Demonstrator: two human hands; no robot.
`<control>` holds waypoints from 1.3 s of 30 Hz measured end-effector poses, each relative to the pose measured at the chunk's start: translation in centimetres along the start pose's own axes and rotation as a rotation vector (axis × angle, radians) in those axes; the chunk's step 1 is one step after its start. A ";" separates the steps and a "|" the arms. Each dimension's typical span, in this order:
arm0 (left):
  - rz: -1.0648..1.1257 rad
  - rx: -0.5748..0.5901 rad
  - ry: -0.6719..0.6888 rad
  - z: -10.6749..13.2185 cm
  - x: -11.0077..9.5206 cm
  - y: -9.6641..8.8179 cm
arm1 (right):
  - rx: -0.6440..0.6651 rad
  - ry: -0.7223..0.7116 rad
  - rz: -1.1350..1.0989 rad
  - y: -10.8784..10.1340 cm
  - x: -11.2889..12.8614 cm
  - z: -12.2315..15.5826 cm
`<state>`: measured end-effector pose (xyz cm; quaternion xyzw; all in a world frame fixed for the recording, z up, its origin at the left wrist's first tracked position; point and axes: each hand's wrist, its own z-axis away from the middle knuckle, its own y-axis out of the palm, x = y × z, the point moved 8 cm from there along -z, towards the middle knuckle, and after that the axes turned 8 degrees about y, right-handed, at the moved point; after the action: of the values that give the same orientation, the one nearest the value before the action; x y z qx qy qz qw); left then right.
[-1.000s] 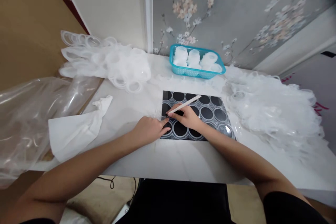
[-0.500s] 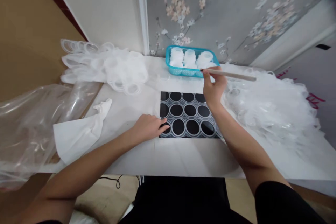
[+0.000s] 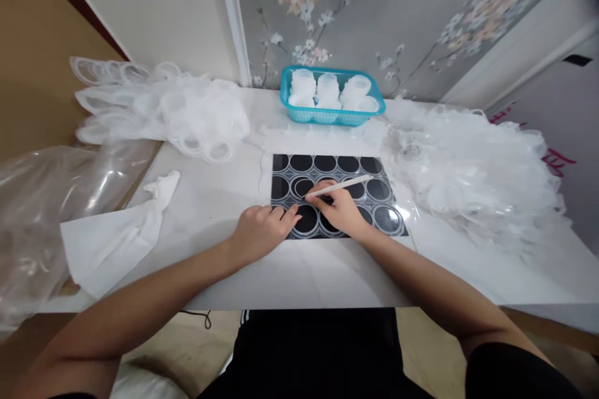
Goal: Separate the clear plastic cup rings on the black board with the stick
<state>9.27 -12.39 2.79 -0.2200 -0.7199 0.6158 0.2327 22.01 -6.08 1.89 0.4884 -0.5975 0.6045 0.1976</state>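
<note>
A black mat point(image 3: 326, 164) printed with rows of dark ovals in pale outlines lies on the white table. My right hand point(image 3: 344, 209) is over its middle, closed around a slim pale stick point(image 3: 349, 183) with a dark tip at the finger end. Just by that tip, a thin whitish ring point(image 3: 298, 180) shows on one of the dark ovals. My left hand point(image 3: 262, 230) rests palm down at the mat's lower left edge, fingers loosely extended and holding nothing, with the fingertips touching the mat.
Behind the mat stands a blue basket point(image 3: 333, 116) with stacks of whitish round pieces. Heaps of translucent ringed plastic pieces lie at the left point(image 3: 187, 112) and right point(image 3: 472, 168). A crumpled white sheet point(image 3: 112, 243) and clear plastic film point(image 3: 42, 199) are at the left edge.
My right hand has come down from near the basket to the mat, bringing the stick with it. My left hand stays at the mat's left edge. The view has shifted slightly.
</note>
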 end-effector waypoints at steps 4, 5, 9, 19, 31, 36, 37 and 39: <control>-0.022 0.020 0.006 -0.6 -0.3 1.2 | -0.009 0.008 0.032 0.0 0.0 0.2; -0.023 0.029 -0.005 -0.7 -0.3 1.6 | -0.012 0.011 0.027 0.0 0.0 0.2; 0.002 0.057 -0.040 -0.6 0.1 2.4 | -0.034 -0.022 0.014 -0.1 0.1 0.0; 0.129 0.141 -0.067 -1.1 1.5 2.3 | -0.040 -0.310 0.709 1.8 3.1 1.0; 0.269 0.212 -0.082 -1.3 2.4 2.0 | -0.410 0.012 0.176 -8.0 -0.3 -2.0; 0.260 0.317 -0.078 -2.8 2.5 1.2 | -0.323 0.136 -0.272 -8.8 -2.1 -1.7; 0.242 0.339 -0.081 -3.3 2.7 1.1 | -0.284 0.176 -0.400 -8.6 -2.5 -1.8; 0.222 0.351 -0.097 -4.5 3.2 0.7 | -0.201 0.272 -0.652 -7.8 -3.3 -1.8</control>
<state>9.48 -6.78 2.88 -0.2242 -0.5831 0.7636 0.1635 29.27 -1.62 3.61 0.5463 -0.4353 0.5074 0.5046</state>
